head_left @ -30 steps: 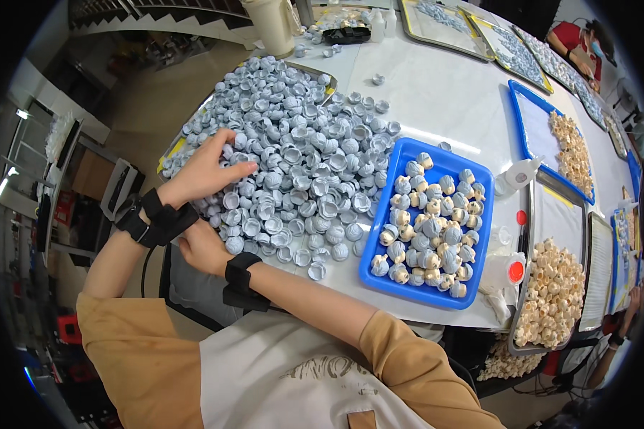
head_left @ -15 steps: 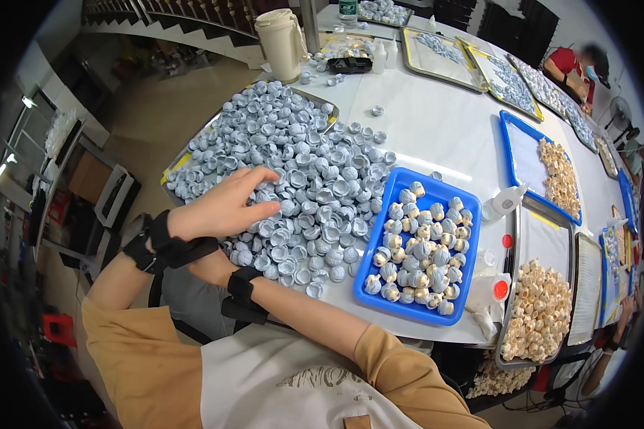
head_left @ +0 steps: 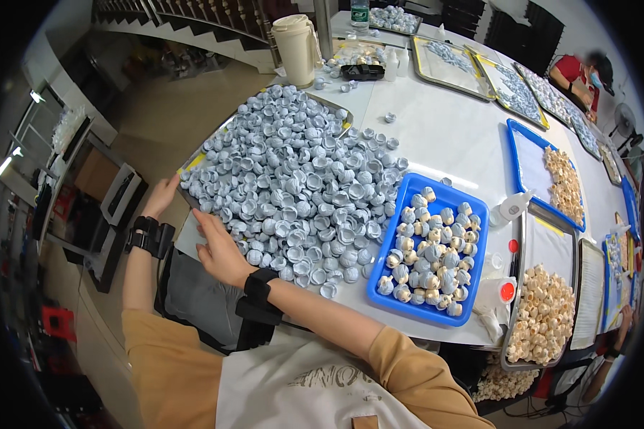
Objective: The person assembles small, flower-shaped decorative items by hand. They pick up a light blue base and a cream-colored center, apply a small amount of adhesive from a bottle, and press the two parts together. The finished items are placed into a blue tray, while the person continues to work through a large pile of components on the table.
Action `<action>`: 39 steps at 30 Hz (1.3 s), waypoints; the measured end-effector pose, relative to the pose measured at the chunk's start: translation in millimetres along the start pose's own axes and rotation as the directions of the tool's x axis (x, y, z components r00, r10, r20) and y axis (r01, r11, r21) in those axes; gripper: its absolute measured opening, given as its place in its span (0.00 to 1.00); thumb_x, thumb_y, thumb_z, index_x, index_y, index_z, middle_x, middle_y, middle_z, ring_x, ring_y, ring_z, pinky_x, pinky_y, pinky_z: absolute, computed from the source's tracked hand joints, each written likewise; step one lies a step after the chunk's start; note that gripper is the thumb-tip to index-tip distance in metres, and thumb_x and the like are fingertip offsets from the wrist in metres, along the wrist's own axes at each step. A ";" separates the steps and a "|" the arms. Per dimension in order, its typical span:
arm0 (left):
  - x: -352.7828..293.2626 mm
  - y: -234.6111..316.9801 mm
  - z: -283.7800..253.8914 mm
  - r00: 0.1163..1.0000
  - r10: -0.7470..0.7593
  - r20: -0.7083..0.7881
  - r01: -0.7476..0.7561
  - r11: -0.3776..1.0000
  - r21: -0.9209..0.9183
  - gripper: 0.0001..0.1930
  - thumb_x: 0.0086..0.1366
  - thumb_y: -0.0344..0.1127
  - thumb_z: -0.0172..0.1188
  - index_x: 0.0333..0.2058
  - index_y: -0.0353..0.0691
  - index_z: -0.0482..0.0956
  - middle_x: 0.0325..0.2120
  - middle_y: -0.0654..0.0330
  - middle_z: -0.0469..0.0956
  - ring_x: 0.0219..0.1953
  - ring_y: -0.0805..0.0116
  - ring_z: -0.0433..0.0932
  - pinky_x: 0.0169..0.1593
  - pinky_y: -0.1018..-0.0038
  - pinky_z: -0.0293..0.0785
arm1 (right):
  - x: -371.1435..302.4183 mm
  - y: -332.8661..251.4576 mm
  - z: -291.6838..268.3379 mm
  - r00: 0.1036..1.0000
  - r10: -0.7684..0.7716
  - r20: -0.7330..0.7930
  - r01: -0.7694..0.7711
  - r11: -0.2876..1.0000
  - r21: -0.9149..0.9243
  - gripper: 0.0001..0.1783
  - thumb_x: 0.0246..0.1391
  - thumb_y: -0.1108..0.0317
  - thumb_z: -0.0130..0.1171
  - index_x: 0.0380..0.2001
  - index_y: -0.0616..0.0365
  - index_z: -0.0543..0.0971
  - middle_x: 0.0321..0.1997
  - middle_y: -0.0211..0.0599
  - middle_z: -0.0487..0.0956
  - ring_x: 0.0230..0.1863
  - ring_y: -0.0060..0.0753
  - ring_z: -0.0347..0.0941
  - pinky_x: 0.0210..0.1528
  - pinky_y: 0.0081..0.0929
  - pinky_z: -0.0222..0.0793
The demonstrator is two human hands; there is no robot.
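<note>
A large heap of small pale blue, ridged half-shells covers a shallow metal tray and spills over its near and right sides onto the white table. My left hand has its fingers closed at the tray's left corner, by the yellow edging. Just nearer to me, my right hand lies against the near left side of the tray, fingers stretched out and thumb apart. The right hand holds none of the shells. Black bands circle both wrists.
Right of the heap, a blue tray holds several blue-and-cream pieces. A white squeeze bottle and a tray of cream-coloured pieces stand farther right. A beige jug is behind the heap. Across the table, a person in red sits.
My left hand has left the top of the heap and moved left and down to the tray's corner. My right hand, earlier partly hidden beneath it, now shows at the tray's side. The view shifted slightly.
</note>
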State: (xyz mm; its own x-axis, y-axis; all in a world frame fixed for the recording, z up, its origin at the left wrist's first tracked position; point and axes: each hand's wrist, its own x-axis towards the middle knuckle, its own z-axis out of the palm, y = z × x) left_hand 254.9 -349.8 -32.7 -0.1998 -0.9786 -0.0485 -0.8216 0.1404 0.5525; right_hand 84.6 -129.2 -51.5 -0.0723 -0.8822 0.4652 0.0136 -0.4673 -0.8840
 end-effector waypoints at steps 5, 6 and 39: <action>1.6 14.1 8.1 0.930 -0.196 0.311 0.352 0.716 -0.603 0.15 0.66 0.45 0.48 0.39 0.39 0.74 0.38 0.59 0.76 0.40 0.68 0.75 0.46 0.70 0.70 | 1.0 2.0 -5.0 0.996 -0.082 -0.024 0.081 0.995 -0.062 0.22 0.47 0.81 0.48 0.50 0.65 0.67 0.48 0.49 0.69 0.48 0.44 0.70 0.42 0.28 0.71; -3.1 17.9 13.7 0.939 -0.183 0.293 0.339 0.642 -0.688 0.15 0.66 0.45 0.48 0.40 0.39 0.73 0.37 0.60 0.76 0.40 0.66 0.75 0.46 0.68 0.70 | 2.0 1.1 -6.3 0.998 -0.051 -0.023 0.050 0.998 -0.035 0.20 0.47 0.81 0.48 0.47 0.66 0.69 0.47 0.48 0.70 0.46 0.44 0.71 0.42 0.28 0.71; 48.7 16.1 34.2 0.885 -0.346 -0.312 -0.024 0.634 -0.773 0.16 0.63 0.37 0.48 0.39 0.28 0.74 0.36 0.57 0.75 0.37 0.70 0.72 0.42 0.73 0.66 | 2.7 -17.9 -14.9 0.971 -0.121 -0.207 0.113 0.992 -0.051 0.13 0.43 0.85 0.46 0.35 0.64 0.72 0.38 0.44 0.70 0.40 0.50 0.69 0.39 0.36 0.66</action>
State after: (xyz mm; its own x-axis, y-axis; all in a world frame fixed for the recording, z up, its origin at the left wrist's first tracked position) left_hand 213.7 -390.0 -54.6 0.2738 -0.9615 0.0252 -0.1034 -0.0034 0.9946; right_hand 69.3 -122.4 -35.1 -0.2786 -0.7878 0.5494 -0.0453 -0.5606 -0.8268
